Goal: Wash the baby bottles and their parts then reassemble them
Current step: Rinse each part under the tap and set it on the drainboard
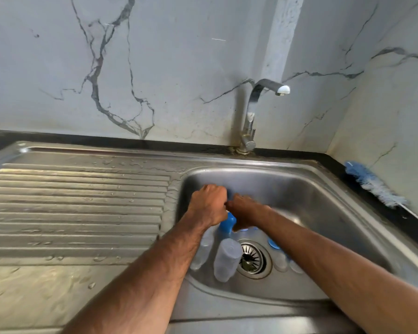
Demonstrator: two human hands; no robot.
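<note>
My left hand (209, 201) curls tight against my right hand (247, 212) — whether either holds anything is hidden, I cannot tell. A blue bottle part (228, 222) peeks beneath them; a clear bottle (227, 259) lies by the drain (252, 260).

Home kitchen: steel sink (323, 189), tap (251, 112), marble-look wall (106, 68).

The left forearm (155, 273) and right forearm (336, 261) are bare, lean and lightly haired, with raised tendons. The left hand (209, 203) and right hand (247, 212) are bare too.
</note>
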